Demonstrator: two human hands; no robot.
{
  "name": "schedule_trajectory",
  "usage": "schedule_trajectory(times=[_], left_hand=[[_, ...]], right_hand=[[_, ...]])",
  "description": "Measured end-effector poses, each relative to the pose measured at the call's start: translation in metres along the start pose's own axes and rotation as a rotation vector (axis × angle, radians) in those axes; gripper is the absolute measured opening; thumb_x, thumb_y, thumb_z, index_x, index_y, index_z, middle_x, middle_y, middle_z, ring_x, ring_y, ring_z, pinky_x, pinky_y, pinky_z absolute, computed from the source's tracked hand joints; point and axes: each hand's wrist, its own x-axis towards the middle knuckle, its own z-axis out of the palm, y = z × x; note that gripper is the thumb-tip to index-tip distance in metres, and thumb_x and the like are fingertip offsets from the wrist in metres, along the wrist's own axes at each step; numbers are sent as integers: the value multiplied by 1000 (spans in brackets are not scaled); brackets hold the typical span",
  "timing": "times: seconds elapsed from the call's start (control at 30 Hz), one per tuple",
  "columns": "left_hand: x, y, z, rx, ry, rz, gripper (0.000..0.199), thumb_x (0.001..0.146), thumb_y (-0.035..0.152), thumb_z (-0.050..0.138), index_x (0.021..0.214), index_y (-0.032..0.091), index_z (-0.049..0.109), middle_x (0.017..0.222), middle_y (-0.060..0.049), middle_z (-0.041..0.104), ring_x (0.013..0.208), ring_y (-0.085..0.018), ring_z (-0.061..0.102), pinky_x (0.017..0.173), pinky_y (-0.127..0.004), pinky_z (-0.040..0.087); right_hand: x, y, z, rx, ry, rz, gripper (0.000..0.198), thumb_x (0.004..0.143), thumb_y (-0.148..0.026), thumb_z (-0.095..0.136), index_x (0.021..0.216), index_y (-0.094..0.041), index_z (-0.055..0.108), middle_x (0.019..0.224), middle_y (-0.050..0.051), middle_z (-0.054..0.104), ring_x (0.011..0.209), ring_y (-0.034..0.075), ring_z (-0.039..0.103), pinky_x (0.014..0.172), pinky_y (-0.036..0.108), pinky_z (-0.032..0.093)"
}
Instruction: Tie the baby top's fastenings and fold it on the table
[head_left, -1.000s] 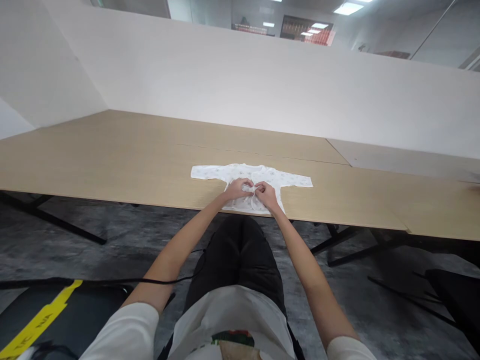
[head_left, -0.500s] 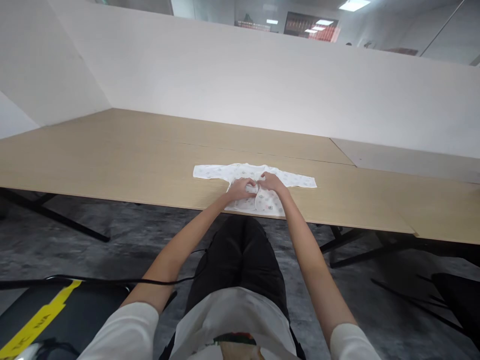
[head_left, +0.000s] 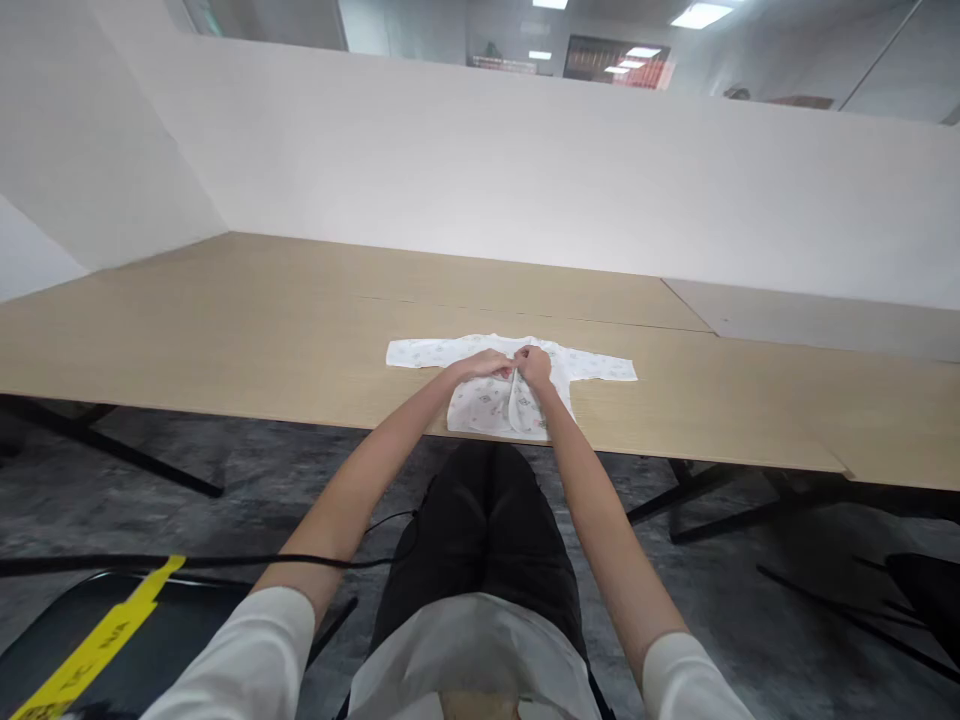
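Note:
A small white baby shirt (head_left: pixel 487 405) with a faint print lies spread on the table, its sleeves stretched out to both sides and its hem by the front edge. My left hand (head_left: pixel 487 364) is closed on the cloth at the middle of the chest, along the front opening. Right beside it, my right hand (head_left: pixel 532 365) pinches the same front edge, fingers bent downward. The fingertips of both hands nearly meet. Whatever small fastener may lie between them is hidden. Below the hands the front opening runs down as a raised fold.
The wood-coloured table (head_left: pixel 262 320) runs along a white partition (head_left: pixel 450 150). A black cable (head_left: pixel 225 562) crosses by my left arm. At lower left stands a dark chair (head_left: pixel 150 640) with a yellow strap (head_left: pixel 105 640); another black chair (head_left: pixel 926 590) is at right.
My hands have come closer together at the shirt's middle; the left fingers have flattened and moved up off the lower front. My view has tilted slightly upward.

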Motion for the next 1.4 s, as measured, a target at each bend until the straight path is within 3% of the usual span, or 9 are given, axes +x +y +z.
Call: schedule_trajectory(times=[0.17,0.33,0.5,0.67,0.83,1.03,1.13,1.23,1.4], left_hand=[[29,1,4,212,272,-45,26,83,27,50,96,17,70,96,-7,70,88,-20,61,75,-26,45],[34,-12,30,318,421,-36,30,88,30,45,98,20,72,105,-8,67,94,-23,60,79,-30,45],[34,-22,29,170,464,71,21,81,20,53,93,19,71,95,-5,69,91,-19,61,81,-27,45],[40,-31,28,0,476,135,18,80,24,57,90,17,70,92,-4,70,75,-15,60,74,-26,47],[44,-37,30,-137,471,184,15,78,23,60,87,17,70,90,-5,71,78,-16,63,76,-27,48],[44,-39,31,-227,478,194,14,78,23,59,85,17,69,90,-5,71,82,-16,65,80,-29,50],[43,-37,31,-250,492,170,15,77,19,58,86,16,69,90,-5,71,81,-16,65,80,-29,51],[42,-35,31,-288,503,164,16,77,19,57,86,16,69,88,-5,72,81,-16,66,81,-29,51],[40,-34,31,-298,494,178,19,76,31,63,84,15,69,86,-6,71,79,-17,66,79,-29,51]], right_hand=[[0,-3,-2,20,4,16,28,84,-20,45,89,-17,72,91,6,71,86,18,63,78,25,43],[7,3,-1,96,-1,19,28,83,-19,46,92,-18,73,96,6,72,92,18,63,83,24,43],[9,9,-1,200,-24,4,30,76,-14,47,92,-15,72,90,5,71,84,17,64,81,24,45],[7,11,-1,313,-3,-43,32,72,-13,45,90,-14,72,84,5,71,76,16,63,78,26,47],[3,8,-3,382,6,-58,28,69,-16,47,84,-16,71,77,3,68,70,15,61,75,26,48],[1,8,-3,459,1,-72,22,72,-26,47,67,-16,65,63,1,62,58,13,55,58,23,43],[3,10,-1,492,-37,-60,21,73,-26,47,71,-15,65,62,1,63,51,11,52,52,21,39],[5,12,0,464,-59,-48,24,74,-26,48,83,-16,67,60,0,63,47,11,50,49,21,38],[5,10,0,268,3,-89,20,74,-32,57,82,-18,68,58,-2,62,55,13,55,56,23,41]])
